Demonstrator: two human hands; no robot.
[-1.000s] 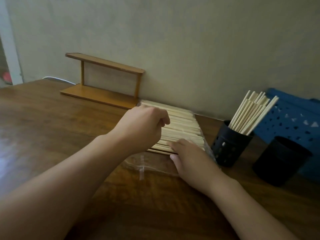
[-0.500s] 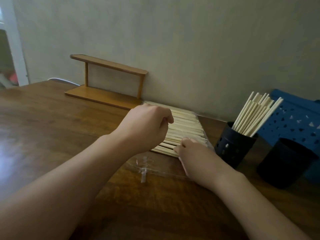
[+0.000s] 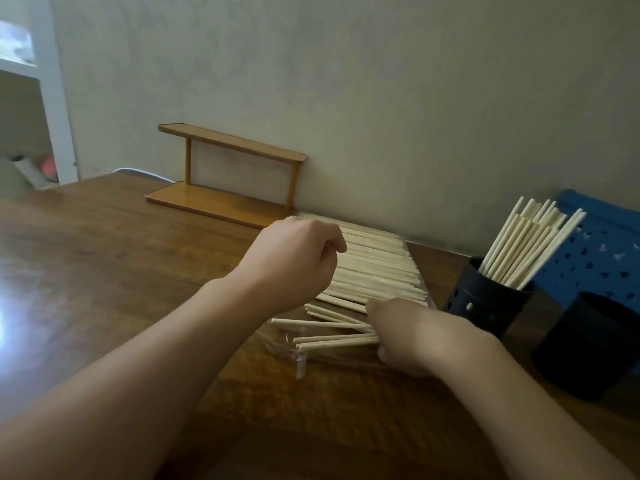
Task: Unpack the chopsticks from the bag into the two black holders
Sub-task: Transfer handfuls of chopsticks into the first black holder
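While both hands work at the bag, scene reads as follows.
right hand: right hand (image 3: pixel 407 332) low on the table, fingers curled round the near ends of a few loose chopsticks (image 3: pixel 332 336) that fan out leftward from it; grip itself partly hidden by the back of the hand.
left hand: left hand (image 3: pixel 294 263) above the left end of the packed chopsticks, fingers curled under, thumb against the forefinger; looks like a pinch on the bag film or stick ends, cannot tell which.
packed chopsticks: packed chopsticks (image 3: pixel 377 268) lie flat in a tight row, long axis running left-right, between the hands and the wall.
bag: clear plastic bag (image 3: pixel 294 351) flat on the table under and around the sticks, open crumpled edge with a tape strip toward the camera, just left of the right hand.
near holder: black holder (image 3: pixel 485 299) with holes, just right of the bag, upright, already carrying a bunch of chopsticks (image 3: pixel 530 244) leaning right.
second holder: second black holder (image 3: pixel 588 344) further right and nearer the camera, upright; inside too dark to tell contents.
blue basket: blue perforated basket (image 3: pixel 602 251) behind both holders, against the wall.
wooden shelf: small two-tier wooden shelf (image 3: pixel 228 178) at the wall, left of the bag.
table: brown wooden table (image 3: pixel 104 271), glare at far left.
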